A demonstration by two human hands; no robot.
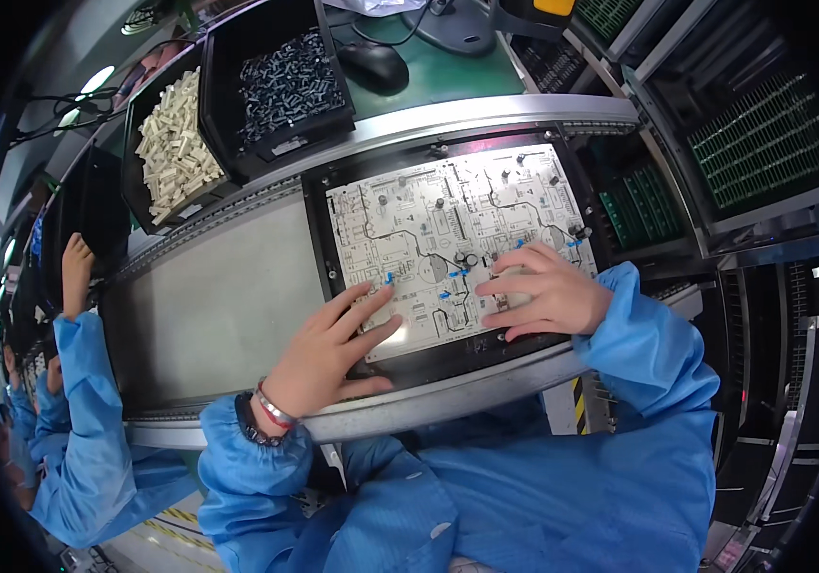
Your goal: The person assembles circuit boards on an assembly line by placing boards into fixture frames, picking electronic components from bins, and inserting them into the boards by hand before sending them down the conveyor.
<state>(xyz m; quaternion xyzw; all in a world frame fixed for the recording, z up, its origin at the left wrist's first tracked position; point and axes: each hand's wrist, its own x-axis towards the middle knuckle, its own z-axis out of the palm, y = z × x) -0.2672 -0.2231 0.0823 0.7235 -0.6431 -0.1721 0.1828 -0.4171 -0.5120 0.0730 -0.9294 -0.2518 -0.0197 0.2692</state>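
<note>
A white printed circuit board [409, 196] lies in a black carrier frame [318, 229] on the conveyor in front of me. Small blue components [445, 295] and several dark cylindrical parts [440, 203] stand on it. My left hand [314, 361] rests over the board's lower left corner with fingers spread, the fingertips close to a blue component [390, 279]. Over the lower right part lies my right hand [555, 292], its fingers stretched apart and nothing visible in them. What lies beneath its palm is hidden.
Beyond the metal rail [400, 127] are a black bin of white connectors [176, 143], a bin of small dark parts [290, 91] and a computer mouse [373, 67]. Racks of green boards [758, 143] stand at right. Left of me, a co-worker's hand [76, 272] reaches up beside a pale conveyor surface [223, 296].
</note>
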